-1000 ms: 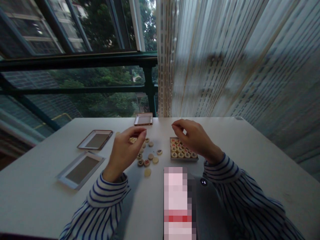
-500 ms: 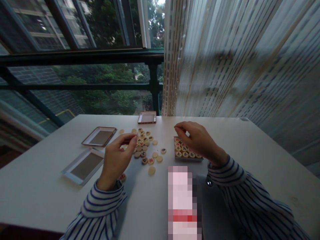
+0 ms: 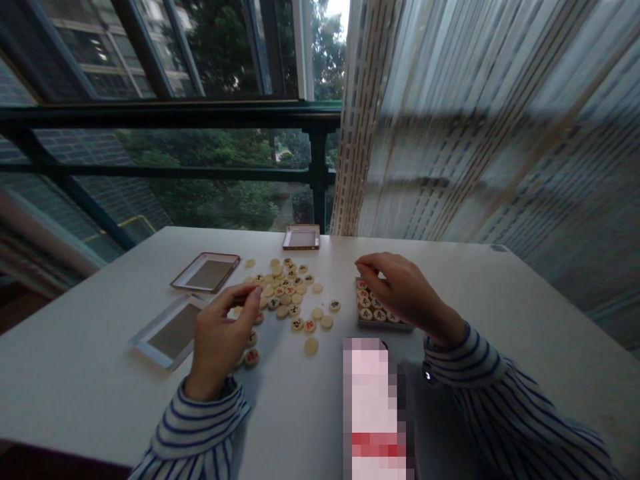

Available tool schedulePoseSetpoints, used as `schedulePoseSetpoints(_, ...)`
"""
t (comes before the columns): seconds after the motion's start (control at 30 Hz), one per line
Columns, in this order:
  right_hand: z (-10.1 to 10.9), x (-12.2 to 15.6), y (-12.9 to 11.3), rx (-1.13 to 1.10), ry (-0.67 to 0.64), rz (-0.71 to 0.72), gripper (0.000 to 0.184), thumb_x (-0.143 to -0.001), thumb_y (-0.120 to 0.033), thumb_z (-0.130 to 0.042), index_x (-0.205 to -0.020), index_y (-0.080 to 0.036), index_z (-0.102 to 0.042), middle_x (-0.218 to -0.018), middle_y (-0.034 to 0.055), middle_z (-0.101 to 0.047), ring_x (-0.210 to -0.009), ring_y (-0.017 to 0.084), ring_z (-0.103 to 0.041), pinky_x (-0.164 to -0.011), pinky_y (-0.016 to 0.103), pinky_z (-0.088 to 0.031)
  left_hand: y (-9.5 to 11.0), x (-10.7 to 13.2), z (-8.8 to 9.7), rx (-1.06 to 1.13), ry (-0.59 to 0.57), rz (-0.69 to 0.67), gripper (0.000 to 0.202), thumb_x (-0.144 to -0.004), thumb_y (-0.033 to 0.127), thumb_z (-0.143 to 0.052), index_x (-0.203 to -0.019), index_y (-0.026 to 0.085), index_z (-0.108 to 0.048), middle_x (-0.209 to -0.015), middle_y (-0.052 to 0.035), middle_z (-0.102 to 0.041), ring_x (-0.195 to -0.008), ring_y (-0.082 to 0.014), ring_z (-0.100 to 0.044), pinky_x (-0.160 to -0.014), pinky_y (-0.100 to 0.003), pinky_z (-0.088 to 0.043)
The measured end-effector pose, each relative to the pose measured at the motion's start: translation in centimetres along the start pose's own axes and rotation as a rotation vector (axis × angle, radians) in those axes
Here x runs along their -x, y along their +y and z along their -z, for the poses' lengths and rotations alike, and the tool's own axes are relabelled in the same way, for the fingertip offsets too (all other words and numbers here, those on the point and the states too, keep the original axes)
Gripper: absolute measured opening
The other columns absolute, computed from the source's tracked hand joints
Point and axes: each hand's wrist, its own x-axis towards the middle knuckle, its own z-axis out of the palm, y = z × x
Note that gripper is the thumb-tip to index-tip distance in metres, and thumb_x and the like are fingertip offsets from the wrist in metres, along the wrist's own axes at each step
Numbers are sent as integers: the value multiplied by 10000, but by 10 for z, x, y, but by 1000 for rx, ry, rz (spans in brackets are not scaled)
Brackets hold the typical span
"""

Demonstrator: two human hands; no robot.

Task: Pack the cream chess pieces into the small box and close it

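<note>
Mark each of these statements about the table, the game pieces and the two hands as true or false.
1. Loose round pieces lie scattered on the white table. True.
2. The right hand is over a tray of pieces. True.
3. The left hand lies flat on the grey-lined lid. False: it is raised beside the loose pieces, fingers pinched.
4. The small box at the far edge is full of pieces. False: no pieces show inside.

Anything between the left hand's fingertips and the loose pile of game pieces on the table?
Nothing visible. The left hand is at the near-left edge of the loose pieces on the table.
</note>
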Motion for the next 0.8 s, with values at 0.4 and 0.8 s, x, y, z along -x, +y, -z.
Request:
schedulePoseSetpoints(0.4,5,1,-8,-23,-9,0,228,-870,-257,-447,-950,-141,-626,-868,81,-666,-808,182,-592,-757,320,-434,-19,10,14,2,-21,-2,220,-755,337,-590,-875,164,-652,-817,-37,-677,-729,-148,-631,-695,-267,-523)
schedulePoseSetpoints(0.8,-9,4,-24,31,-146,70,212,-873,-260,-450,-940,-147,-617,-876,86,-657,-823,196,-579,-749,337,-441,-33,18,35,5,-85,54,250,-768,371,-564,-896,168,-637,-844,-46,-681,-734,-150,-633,-660,-255,-523)
